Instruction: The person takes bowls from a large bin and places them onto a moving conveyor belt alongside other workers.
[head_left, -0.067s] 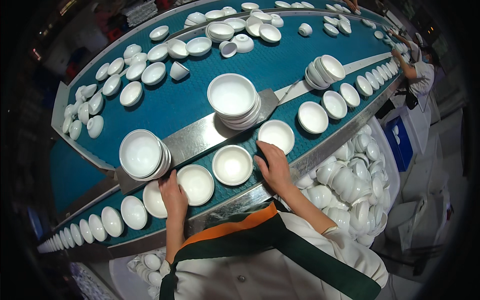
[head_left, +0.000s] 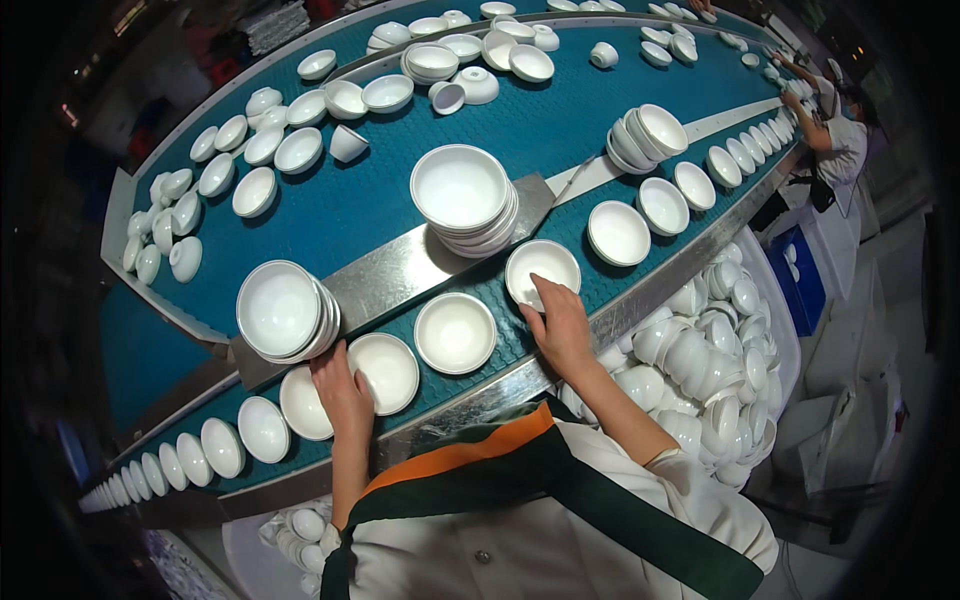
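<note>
Left hand: I am resting my left hand [head_left: 343, 392] flat and open between two white bowls, fingers touching the rim of the bowl [head_left: 384, 372] just right of it; nothing is gripped.
Right hand: I am laying my right hand [head_left: 560, 328] with spread fingers on the near rim of another bowl [head_left: 541, 271], touching, not lifting.
Landmark: I am placing everything by the metal strip [head_left: 400, 268] crossing the blue belt [head_left: 350, 210]; both bowls are lying on its near side.
Handling: I am judging these bowls stiff, glazed, slippery and easy to chip, light singly; best pinched at the rim.
Count: two stacks [head_left: 465, 200] are sitting on the strip; three single bowls are lying between my hands, counting those two.
Bin: many more bowls are piling in the bin [head_left: 700, 370] beyond the belt's near edge.
</note>
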